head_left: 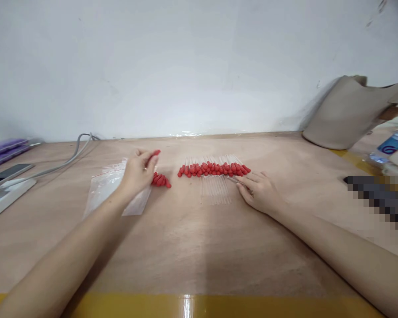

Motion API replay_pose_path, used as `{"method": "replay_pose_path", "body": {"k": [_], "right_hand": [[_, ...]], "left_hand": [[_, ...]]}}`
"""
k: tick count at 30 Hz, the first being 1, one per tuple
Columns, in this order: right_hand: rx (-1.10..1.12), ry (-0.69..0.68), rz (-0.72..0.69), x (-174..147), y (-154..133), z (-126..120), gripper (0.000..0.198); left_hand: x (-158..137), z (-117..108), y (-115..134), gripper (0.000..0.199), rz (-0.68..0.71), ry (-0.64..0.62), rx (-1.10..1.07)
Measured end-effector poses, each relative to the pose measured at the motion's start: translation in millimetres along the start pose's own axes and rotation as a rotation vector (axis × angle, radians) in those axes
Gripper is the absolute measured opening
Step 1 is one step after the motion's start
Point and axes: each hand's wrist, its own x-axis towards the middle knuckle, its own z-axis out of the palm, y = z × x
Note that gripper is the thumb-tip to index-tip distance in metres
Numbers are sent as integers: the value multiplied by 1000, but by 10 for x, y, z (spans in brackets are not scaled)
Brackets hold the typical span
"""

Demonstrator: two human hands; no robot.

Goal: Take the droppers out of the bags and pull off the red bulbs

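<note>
My left hand (pixel 139 171) is raised over the left side of the table, its fingertips pinched on a red rubber bulb (pixel 155 153). Just below lies a small pile of loose red bulbs (pixel 161 179), beside a clear plastic bag (pixel 99 187) partly hidden by my forearm. Across the middle runs a row of red rubber bulbs (pixel 215 168) with thin clear tubes (pixel 230 159) reaching out behind them. More bare clear tubes (pixel 217 192) lie in front of that row. At its right end my right hand (pixel 257 189) rests low, closed around a thin grey pointed tool (pixel 231 178).
At the left are purple packs (pixel 6 150), a dark flat device (pixel 13 172), a white tray-like object (pixel 11 194) and a grey cable (pixel 63 164). A beige bag-like container (pixel 341 112) leans near the wall at right, with a plastic bottle (pixel 396 141) beyond it.
</note>
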Motion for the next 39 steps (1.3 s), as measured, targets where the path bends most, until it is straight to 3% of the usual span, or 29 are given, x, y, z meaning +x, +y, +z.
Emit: {"method": "replay_pose_path", "body": {"k": [4,7,12,17,29,34,39], "right_hand": [[-44,-14,14,28,-67,7,17],[-33,-37,26,45,-116,3,17],[27,-69,37,44,-159,0,16],[70,-117,38,41,-185,-14,19],[128,-192,7,60,-194,-41,29],[159,-215,26,64,-187,-43,31],[255,-204,90,80,-159,-22,32]], "left_hand": [[171,-253,-234,34,-474,-180,-74],[166,-312,-365,40,-594,-293,-42],[80,-188,-590,34,-527,-433,1],[43,-134,-561,31,-550,-521,99],[104,-202,-460,36,-434,-404,367],[42,-100,-252,29,-172,-213,455],[-55,125,2,25,124,-288,491]]}}
